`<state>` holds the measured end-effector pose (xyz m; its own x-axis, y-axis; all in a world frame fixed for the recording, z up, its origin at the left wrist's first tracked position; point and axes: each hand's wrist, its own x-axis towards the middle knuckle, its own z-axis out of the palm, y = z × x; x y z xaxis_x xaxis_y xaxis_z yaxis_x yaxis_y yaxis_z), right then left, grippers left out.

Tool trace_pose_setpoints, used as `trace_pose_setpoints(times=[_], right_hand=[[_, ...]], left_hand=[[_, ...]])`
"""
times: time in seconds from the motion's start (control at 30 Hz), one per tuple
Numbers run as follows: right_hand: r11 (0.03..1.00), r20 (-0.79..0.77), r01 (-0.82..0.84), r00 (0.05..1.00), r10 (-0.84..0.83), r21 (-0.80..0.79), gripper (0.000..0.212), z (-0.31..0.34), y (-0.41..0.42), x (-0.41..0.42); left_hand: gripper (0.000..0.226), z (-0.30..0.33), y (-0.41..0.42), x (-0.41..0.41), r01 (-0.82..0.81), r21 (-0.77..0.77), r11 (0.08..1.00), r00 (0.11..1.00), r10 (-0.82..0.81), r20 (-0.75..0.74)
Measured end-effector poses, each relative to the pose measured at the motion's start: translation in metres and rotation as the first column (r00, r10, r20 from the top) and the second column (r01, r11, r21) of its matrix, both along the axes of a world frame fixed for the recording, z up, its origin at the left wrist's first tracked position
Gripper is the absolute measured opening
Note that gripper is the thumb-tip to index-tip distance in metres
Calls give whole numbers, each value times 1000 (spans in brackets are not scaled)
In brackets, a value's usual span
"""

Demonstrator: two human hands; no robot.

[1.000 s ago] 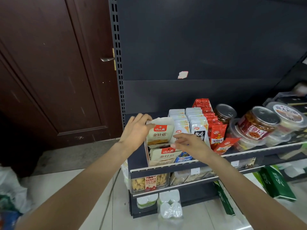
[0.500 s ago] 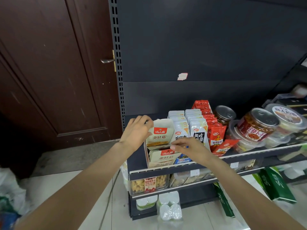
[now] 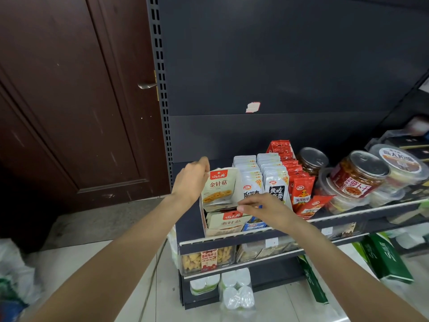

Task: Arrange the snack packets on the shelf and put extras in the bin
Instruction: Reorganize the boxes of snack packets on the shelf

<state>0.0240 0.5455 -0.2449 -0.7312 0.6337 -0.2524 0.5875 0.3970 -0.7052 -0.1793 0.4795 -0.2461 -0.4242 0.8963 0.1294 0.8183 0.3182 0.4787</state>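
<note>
Landmark for all places: the open white cardboard display box (image 3: 209, 225) at the left end of the dark metal shelf (image 3: 362, 211).

1. Dark brown wooden door (image 3: 69, 101): well left of the box, shut.
2. My left hand (image 3: 191, 180): at the box's upper left corner, fingers clamped on the top edge of the upright cream enoki-mushroom snack packet with a red logo (image 3: 219, 185).
3. That upright packet: standing in the back of the box, leaning slightly. A second, like cream packet (image 3: 228, 221) lies flatter in the box's front.
4. My right hand (image 3: 267, 209): just right of the box's middle, thumb and forefinger pinched together at the lower right corner of the upright packet; whether they grip the packet itself I cannot tell.
5. Rows of pale blue-white seaweed packets (image 3: 262, 180): just right of the box.
6. Row of red spicy-strip packets (image 3: 299, 180): right again.
7. Clear jars with metal lids (image 3: 358, 174): well right.
8. Bin: not in view.

Step in hand, as I judge it: seating the upright packet in the box. Next move calls for squaring it behind its neighbour, then checking whether the box is full.
</note>
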Motion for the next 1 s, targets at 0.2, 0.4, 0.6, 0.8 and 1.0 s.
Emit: trace_pose_setpoints(times=[0.2, 0.4, 0.6, 0.8, 1.0], right_hand=[[999, 17, -8, 1000, 9, -35, 31, -1, 3, 3], [999, 13, -35, 999, 35, -27, 30, 3, 4, 0], [999, 21, -51, 998, 51, 3, 24, 3, 3, 1], [993, 36, -95, 995, 93, 70, 24, 6, 0, 2], [997, -103, -12, 995, 20, 80, 8, 16, 0, 2]], left_hand=[[11, -4, 5, -9, 10, 33, 999, 999, -9, -45], [18, -6, 4, -13, 13, 60, 998, 998, -17, 65], [19, -12, 3, -21, 21, 100, 995, 979, -41, 200], [11, -19, 3, -23, -71, 163, 984, 955, 20, 295], [7, -17, 3, -24, -64, 146, 987, 949, 15, 313]])
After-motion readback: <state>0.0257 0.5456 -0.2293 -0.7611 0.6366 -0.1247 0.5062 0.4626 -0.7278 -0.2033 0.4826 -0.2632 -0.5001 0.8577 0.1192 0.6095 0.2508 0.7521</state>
